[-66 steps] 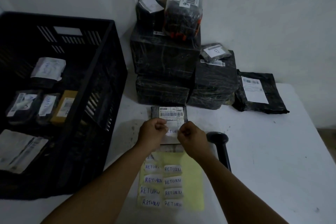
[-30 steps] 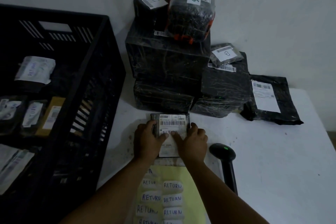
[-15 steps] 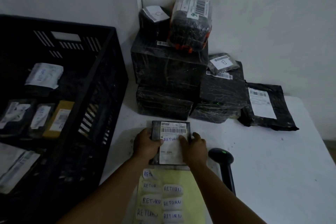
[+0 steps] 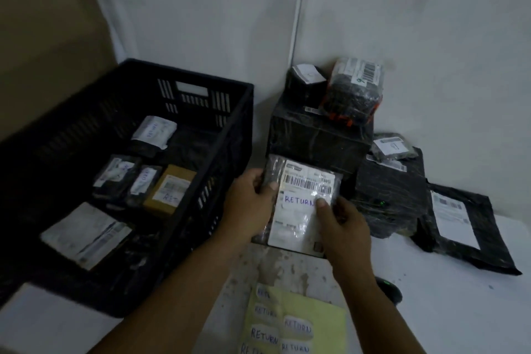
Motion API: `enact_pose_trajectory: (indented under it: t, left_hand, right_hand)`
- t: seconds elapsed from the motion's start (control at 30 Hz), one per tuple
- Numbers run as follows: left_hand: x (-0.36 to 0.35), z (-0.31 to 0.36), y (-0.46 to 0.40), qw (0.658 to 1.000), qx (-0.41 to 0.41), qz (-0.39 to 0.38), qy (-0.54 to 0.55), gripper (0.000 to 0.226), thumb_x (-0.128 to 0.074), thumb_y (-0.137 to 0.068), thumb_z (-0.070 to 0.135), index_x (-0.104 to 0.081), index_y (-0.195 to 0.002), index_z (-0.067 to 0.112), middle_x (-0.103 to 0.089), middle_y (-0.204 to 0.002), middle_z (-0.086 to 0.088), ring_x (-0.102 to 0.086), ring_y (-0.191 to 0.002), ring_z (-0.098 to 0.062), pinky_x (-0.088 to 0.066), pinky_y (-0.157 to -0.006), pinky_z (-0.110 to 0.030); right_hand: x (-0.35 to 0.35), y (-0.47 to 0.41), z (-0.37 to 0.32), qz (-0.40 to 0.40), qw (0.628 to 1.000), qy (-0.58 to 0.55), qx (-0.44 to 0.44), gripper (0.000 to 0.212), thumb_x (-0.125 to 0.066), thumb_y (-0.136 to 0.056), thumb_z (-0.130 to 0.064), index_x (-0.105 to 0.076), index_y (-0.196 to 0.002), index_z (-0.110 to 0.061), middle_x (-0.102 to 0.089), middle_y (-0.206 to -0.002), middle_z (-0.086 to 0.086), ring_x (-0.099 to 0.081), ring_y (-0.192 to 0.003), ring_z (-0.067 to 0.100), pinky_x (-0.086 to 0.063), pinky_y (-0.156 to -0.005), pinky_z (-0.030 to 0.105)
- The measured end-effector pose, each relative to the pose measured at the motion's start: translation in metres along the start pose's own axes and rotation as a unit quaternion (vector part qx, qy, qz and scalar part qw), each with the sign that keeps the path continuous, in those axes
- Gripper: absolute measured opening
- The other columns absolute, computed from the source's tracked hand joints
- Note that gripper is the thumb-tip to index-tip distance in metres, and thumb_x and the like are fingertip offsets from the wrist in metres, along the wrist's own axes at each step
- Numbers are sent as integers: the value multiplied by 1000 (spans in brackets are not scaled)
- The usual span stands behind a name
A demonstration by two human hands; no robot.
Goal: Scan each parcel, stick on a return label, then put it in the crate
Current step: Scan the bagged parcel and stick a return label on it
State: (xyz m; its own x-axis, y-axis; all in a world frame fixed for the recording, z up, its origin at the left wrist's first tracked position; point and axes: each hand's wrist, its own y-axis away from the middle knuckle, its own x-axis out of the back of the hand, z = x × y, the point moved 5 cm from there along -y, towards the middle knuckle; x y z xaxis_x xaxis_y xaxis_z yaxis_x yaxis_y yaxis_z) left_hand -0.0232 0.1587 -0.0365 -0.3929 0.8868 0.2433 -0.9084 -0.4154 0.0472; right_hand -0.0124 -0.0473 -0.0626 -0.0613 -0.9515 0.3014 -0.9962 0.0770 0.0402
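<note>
A small flat black parcel (image 4: 298, 218) with a barcode label and a white RETURN sticker (image 4: 298, 200) is lifted off the white table (image 4: 448, 310), tilted up toward me. My left hand (image 4: 248, 204) grips its left edge, thumb on top. My right hand (image 4: 342, 221) holds its right side, thumb pressing the sticker's end. The black slatted crate (image 4: 238, 135) stands just left of the parcel with several labelled parcels inside. A yellow sheet of RETURN labels (image 4: 296, 325) lies in front of me. The scanner (image 4: 390, 292) is mostly hidden behind my right forearm.
A stack of black wrapped boxes (image 4: 319, 135) with small packets on top fills the back corner. Another wrapped box (image 4: 388, 195) and a flat black mailer (image 4: 459, 221) lie to the right. White walls close the back.
Both hands pressed the RETURN sticker onto the parcel on the table, then lifted the parcel up and leftward toward the crate. My view swung left.
</note>
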Motion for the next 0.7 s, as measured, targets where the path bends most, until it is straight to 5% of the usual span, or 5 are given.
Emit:
enact_pose_trajectory:
  t: [0.07,0.2,0.47,0.6,0.7]
  left_hand:
    - [28,25,-1,999,-24,25,26,17,-66,-93,24,-65,-96,41,-73,-92,17,-70,-88,-1,-56,-79,-27]
    - [92,62,-8,994,-48,86,50,15,-67,-92,24,-69,-99,37,-75,-93,16,-72,-85,-4,-58,-81,-36]
    - [222,60,-55,969,-11,217,119,9,-66,-93,25,-70,-97,32,-76,-87,5,-75,-74,-13,-60,-63,-35]
    - [252,29,-105,964,26,243,102,12,-63,-94,21,-67,-105,25,-72,-85,4,-72,-68,-13,-55,-51,-25]
    - [251,-7,-143,969,70,222,79,14,-62,-94,17,-66,-107,22,-69,-86,4,-69,-71,-14,-52,-50,-22]
  right_hand:
    - [-12,3,-33,-30,998,-49,29,10,-64,-90,-53,-67,-100,-55,-74,-96,-12,-73,-84,8,-62,-72,38]
    - [-48,2,-80,-68,992,-91,53,51,-64,-86,-59,-62,-129,-32,-69,-114,-6,-70,-100,12,-60,-85,41]
    - [-135,-4,-124,-63,991,-19,120,40,-52,-101,-42,-56,-137,-25,-57,-125,-5,-52,-96,-12,-43,-84,14]
    - [-180,1,-139,-59,984,42,160,39,-53,-102,-34,-56,-137,-17,-50,-121,3,-57,-107,15,-48,-99,34]
    - [-200,5,-141,-55,981,52,177,37,-53,-102,-27,-55,-137,-15,-43,-120,-2,-54,-107,14,-46,-99,28]
